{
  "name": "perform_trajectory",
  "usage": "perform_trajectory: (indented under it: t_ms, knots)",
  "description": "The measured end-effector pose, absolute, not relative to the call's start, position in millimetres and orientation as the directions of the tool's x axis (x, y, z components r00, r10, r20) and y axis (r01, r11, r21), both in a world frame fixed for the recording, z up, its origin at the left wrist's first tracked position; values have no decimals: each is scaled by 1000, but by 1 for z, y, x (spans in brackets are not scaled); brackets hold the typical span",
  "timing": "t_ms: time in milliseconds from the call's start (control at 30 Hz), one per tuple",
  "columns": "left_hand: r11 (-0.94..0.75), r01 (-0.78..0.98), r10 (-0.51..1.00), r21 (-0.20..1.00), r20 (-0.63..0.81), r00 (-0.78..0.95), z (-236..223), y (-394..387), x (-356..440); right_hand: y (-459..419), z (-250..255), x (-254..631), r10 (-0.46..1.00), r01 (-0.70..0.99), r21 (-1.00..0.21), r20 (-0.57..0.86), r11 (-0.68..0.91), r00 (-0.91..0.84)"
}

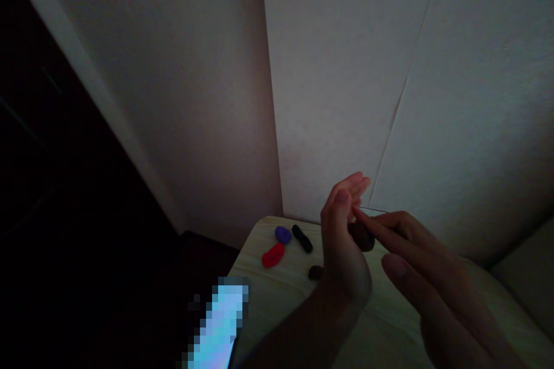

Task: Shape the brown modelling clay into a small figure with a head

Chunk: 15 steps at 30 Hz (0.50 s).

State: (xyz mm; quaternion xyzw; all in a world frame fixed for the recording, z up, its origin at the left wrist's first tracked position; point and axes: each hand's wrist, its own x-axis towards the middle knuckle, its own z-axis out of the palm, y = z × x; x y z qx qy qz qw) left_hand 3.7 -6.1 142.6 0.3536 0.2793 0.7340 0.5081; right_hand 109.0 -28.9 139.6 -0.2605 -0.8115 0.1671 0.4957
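Observation:
My left hand (pixel 344 242) and my right hand (pixel 428 268) are raised over a small pale wooden table (pixel 277 294), palms facing each other. A dark brown lump (pixel 362 236) sits between them, pressed by the stretched fingers of both hands. On the table to the left lie a purple lump (pixel 283 234), a red lump (pixel 273 255), a black stick-shaped piece (pixel 302 238) and a small dark brown piece (pixel 315 272). The room is very dim.
The table stands in a corner between two pale walls (pixel 346 69). A lit, blurred screen (pixel 220 323) glows at the table's near left edge. Darkness fills the left side.

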Motion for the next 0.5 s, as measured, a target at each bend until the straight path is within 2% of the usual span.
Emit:
perform_trajectory:
  t_ms: [167,267,400,500]
  knots:
    - [-317,-547,949,775,262,-177,142,-6,3,-32,142,110,648,292,-580,695,761,-310]
    - [-286,-554,957,782,261,-126,142,-11,6,-33,140,108,699,278,-647,694,710,-173]
    - [-208,-572,971,794,237,-23,138,-23,18,-31,135,102,804,182,-797,592,576,46]
    - [-184,-593,972,784,234,8,133,-29,28,-27,132,96,809,106,-825,565,555,165]
